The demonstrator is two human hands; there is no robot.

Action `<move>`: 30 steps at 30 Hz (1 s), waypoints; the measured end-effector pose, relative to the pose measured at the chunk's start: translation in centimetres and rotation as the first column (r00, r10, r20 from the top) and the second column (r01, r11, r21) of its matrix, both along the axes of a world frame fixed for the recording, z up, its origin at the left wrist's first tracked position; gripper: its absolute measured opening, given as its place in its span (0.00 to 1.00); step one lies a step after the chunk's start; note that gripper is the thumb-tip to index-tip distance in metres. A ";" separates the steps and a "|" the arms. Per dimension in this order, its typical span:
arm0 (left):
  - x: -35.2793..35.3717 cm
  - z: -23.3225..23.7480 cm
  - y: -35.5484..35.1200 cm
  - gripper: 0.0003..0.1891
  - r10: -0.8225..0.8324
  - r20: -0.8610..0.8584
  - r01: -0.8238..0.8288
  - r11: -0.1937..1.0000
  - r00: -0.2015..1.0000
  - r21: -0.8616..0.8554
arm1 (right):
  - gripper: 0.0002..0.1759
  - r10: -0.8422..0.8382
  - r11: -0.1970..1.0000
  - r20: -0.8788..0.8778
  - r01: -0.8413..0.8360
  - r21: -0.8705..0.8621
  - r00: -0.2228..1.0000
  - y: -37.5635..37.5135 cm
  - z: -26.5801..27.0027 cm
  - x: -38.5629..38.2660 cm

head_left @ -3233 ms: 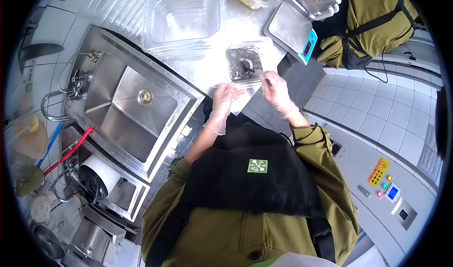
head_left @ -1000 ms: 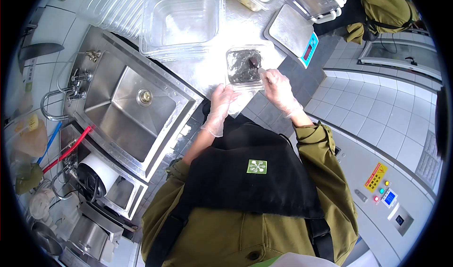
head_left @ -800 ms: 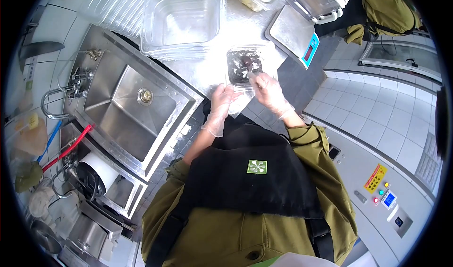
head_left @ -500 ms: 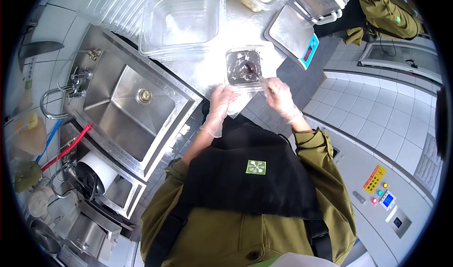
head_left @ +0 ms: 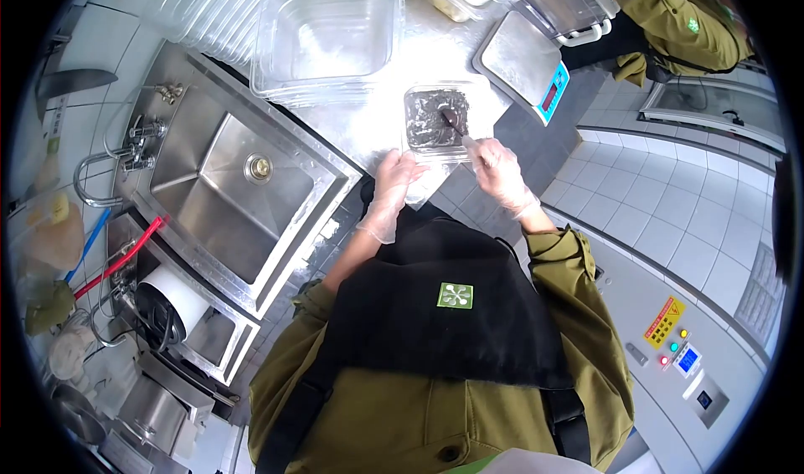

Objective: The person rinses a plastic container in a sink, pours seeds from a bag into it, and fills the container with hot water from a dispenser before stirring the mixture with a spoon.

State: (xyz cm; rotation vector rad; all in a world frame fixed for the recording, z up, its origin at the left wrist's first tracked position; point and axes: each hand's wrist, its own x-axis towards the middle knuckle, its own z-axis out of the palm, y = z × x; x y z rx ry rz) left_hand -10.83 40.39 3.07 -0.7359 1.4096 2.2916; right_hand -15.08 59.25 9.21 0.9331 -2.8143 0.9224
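Observation:
On the metal counter stands a clear plastic container [head_left: 444, 151] holding a dark, glossy mixture [head_left: 427, 115] with pale streaks. My left hand [head_left: 394, 179], in a clear plastic glove, grips the container at its near left corner. In my right hand [head_left: 497, 172], also gloved, is the handle of a spoon [head_left: 453, 121]. The spoon slants over the container's near right side, its dark-coated head down in the mixture. My right fingers are closed around the handle, close to the container's rim.
A digital scale [head_left: 521, 59] sits right of the container. Stacked clear tubs [head_left: 328, 34] stand at the back left. A steel sink [head_left: 230, 181] lies to my left. Another person in an olive sleeve [head_left: 670, 13] is at the upper right. A white control-panel unit [head_left: 662, 390] is to my right.
The spoon's head has shifted slightly right in the mixture, and the pale streaks have changed shape. Both hands keep nearly the same places. The other person's arm has moved slightly left.

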 end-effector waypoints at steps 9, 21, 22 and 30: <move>0.0 0.0 0.0 0.08 0.001 -0.022 -0.001 1.000 1.000 0.010 | 0.12 0.060 0.998 0.023 -0.059 -0.034 0.998 0.1 0.9 0.8; 0.0 -0.2 -0.2 0.08 -0.008 0.016 0.008 0.999 1.000 -0.031 | 0.15 -0.049 0.999 0.043 0.049 -0.004 0.998 1.5 0.0 0.4; 0.0 -0.3 -0.2 0.09 -0.006 0.021 0.006 0.999 1.000 -0.034 | 0.15 -0.094 0.996 0.031 0.093 0.015 0.995 1.9 -0.6 0.3; -0.1 -0.1 0.0 0.08 0.002 0.002 -0.001 1.000 1.000 -0.007 | 0.13 -0.124 0.992 0.000 0.124 -0.034 0.992 -3.1 -1.5 1.4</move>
